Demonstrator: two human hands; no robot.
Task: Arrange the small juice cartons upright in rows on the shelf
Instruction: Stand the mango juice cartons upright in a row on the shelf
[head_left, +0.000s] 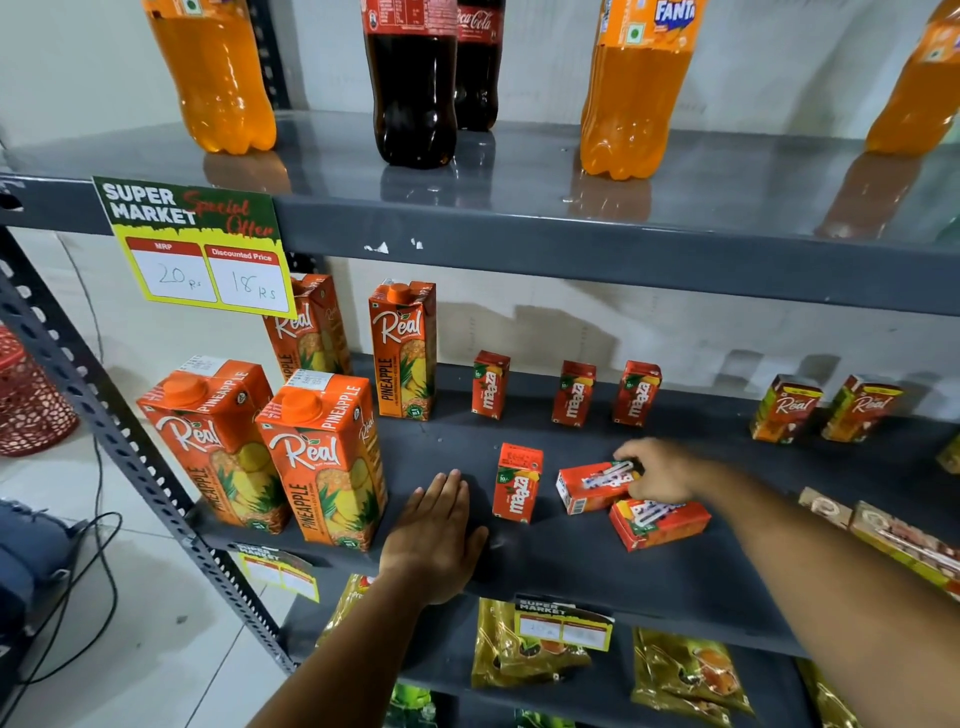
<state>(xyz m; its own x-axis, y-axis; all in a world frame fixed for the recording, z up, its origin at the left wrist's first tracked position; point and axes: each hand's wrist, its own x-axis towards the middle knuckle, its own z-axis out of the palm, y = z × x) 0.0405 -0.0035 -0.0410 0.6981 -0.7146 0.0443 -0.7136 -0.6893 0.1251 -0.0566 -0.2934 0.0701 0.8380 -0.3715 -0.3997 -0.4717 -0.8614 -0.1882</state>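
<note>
Upper shelf (675, 208): 3 orange soda bottles (631, 98) and 2 cola bottles (413, 88), all upright. A price tag (200, 249) hangs from its front edge, marked 20 Rs and 18 Rs. Middle level, left: 4 tall pineapple juice cartons (322, 457), upright, 2 in front and 2 behind. Lower level: golden snack packets (685, 670), contents unclear owing to blur. A red mesh basket (31, 400) stands on the floor at left, near black cables (98, 561).
</note>
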